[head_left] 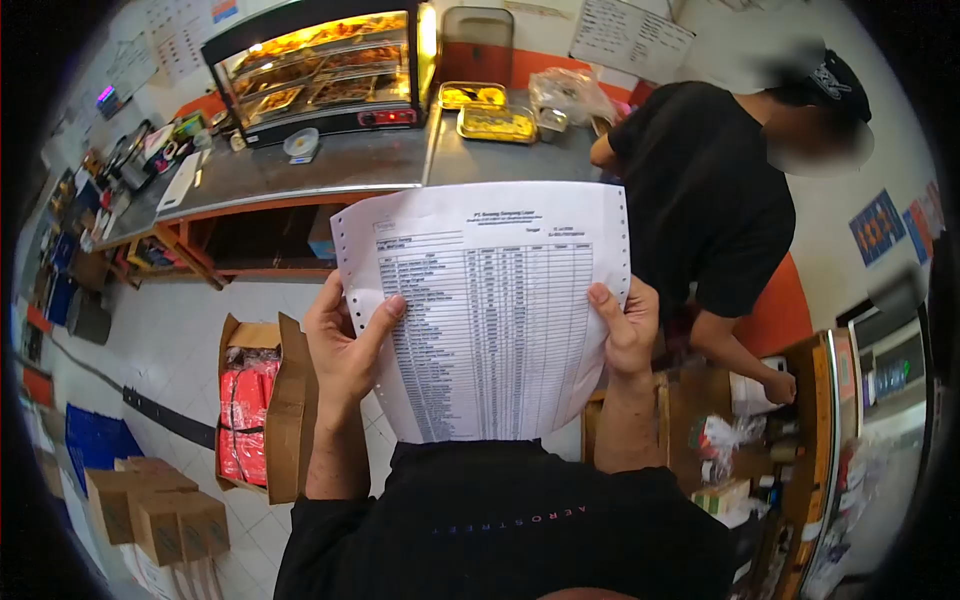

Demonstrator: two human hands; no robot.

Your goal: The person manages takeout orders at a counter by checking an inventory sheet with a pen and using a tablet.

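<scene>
A white printed sheet point(480, 320) with a table of rows and punched side edges is held upright in front of my chest. My left hand point(350, 335) grips its left edge, the thumb lying on the front and the fingers behind. At the right edge, my right hand point(628, 325) pinches the paper in the same way, thumb in front. The sheet's lower end reaches down to my black shirt point(500, 520).
Beyond the paper, a metal counter point(380, 165) bears a lit food warmer point(330, 75) and yellow trays point(497, 124). A person in black point(715, 190) bends at the right, by a shelf. An open carton point(290, 410) of red packets and closed boxes point(180, 525) stand at left.
</scene>
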